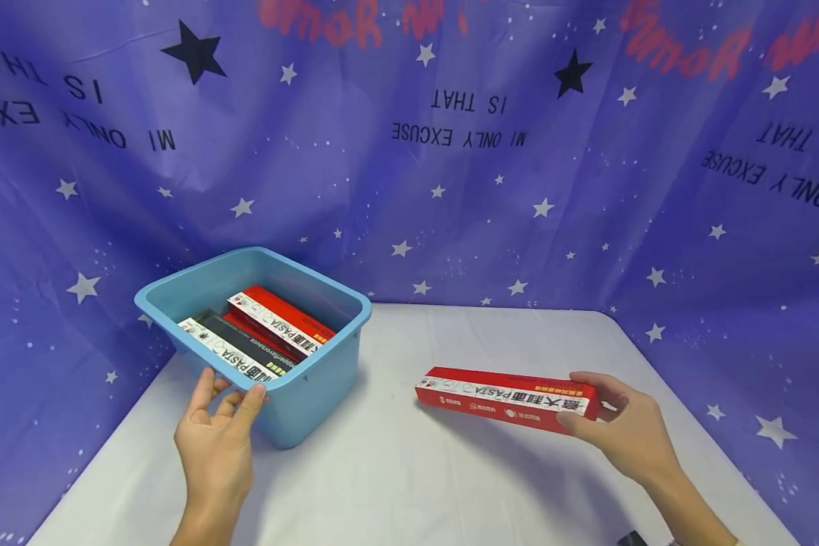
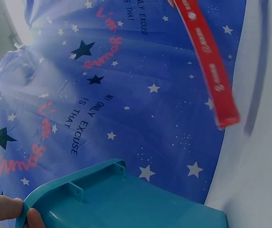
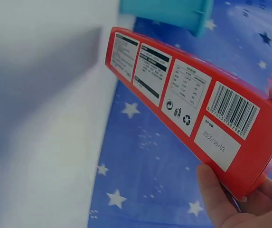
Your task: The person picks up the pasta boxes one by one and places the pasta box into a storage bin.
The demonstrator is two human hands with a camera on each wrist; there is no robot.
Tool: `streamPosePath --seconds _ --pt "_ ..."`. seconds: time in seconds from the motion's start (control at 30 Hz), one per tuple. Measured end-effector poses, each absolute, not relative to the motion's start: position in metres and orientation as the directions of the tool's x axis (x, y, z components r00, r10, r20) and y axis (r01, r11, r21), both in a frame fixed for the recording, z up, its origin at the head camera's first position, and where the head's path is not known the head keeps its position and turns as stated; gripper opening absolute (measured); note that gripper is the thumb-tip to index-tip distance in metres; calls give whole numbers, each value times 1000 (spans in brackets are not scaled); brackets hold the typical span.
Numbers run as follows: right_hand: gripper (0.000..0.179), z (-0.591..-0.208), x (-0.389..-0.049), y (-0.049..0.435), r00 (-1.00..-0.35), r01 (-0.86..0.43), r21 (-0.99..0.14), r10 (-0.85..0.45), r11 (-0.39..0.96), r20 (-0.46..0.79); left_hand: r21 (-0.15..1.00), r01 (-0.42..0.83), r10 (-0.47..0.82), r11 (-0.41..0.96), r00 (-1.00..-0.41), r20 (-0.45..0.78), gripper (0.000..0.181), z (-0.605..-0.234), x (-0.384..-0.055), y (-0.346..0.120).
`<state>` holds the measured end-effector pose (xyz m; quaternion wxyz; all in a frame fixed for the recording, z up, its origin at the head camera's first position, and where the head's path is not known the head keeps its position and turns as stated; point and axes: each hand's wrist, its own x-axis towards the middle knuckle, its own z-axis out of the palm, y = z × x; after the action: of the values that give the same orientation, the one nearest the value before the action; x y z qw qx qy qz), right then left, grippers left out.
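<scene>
A long red pasta box [image 1: 505, 398] with a white printed strip is held above the white table by my right hand [image 1: 621, 425], which grips its right end between thumb and fingers. In the right wrist view the same pasta box [image 3: 173, 104] shows its barcode and label side. My left hand [image 1: 218, 432] pinches the near rim of a blue plastic bin [image 1: 321, 398]; in the left wrist view, the thumb and a finger [image 2: 7, 208] hold that rim. Inside the bin lie a red pasta box [image 1: 283, 318] and a black pasta box [image 1: 239, 345], partly hidden by the wall.
The white table [image 1: 382, 470] is bordered by a purple-blue star-printed curtain [image 1: 464, 212] at the back and sides. A small dark object [image 1: 632, 539] shows at the bottom edge, too cut off to identify.
</scene>
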<state>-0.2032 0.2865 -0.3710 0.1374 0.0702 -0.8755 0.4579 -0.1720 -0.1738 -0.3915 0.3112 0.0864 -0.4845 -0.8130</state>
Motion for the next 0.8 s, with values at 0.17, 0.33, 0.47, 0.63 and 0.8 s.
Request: streamPosePath --seconds 0.17,0.33,0.47,0.63,0.8 --pt "54 -352 -198 303 -949 -267 -849 28 455 313 844 423 -598 -330 -786 160 89 -393 -170 -172" --pt "51 -328 -202 305 -925 -354 -890 36 288 379 818 456 -597 -350 -782 180 90 -395 -171 -171" --pt "50 -307 -205 292 -901 -420 -894 40 158 431 822 451 -590 -348 -787 182 90 -397 -173 -170" --pt "49 -279 -214 255 -888 -446 -878 34 173 458 806 465 -599 -366 -781 179 88 -398 -173 -170" --pt "50 -260 -233 203 -877 -472 -850 -25 234 480 788 494 -614 -367 -765 194 87 -397 -172 -170"
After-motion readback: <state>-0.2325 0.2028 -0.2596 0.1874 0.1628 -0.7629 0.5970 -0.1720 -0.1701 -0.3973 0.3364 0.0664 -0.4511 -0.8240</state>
